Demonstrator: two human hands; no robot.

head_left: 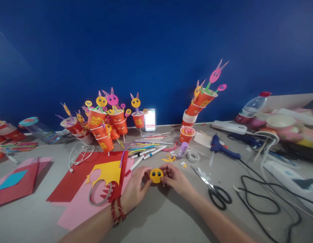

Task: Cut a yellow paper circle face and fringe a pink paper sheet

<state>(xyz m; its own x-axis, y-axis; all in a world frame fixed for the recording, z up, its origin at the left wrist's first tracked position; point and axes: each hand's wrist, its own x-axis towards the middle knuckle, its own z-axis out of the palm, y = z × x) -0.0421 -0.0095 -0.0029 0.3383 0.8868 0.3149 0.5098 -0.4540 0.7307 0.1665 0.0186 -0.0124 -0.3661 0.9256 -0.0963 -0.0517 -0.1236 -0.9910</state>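
Yellow paper face [156, 179] held at lower centre of frame.
Left hand [137, 185] and right hand [177, 178] pinch opposite edges; near-round, long axis unclear, it faces the camera, eyes [153, 174] uppermost.

Gold double-happiness character 囍 [96, 120] on a red paper cup [96, 126].

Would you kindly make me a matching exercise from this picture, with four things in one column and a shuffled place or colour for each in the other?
Things
1. Paper face
2. Scissors
3. Glue gun
4. Bead bracelet

Places and colours
A. Blue, lying farther back than the right hand
B. Around the left wrist
C. Yellow, held between the fingers of both hands
D. Black-handled, lying to the right of the right hand

Pairs: 1-C, 2-D, 3-A, 4-B
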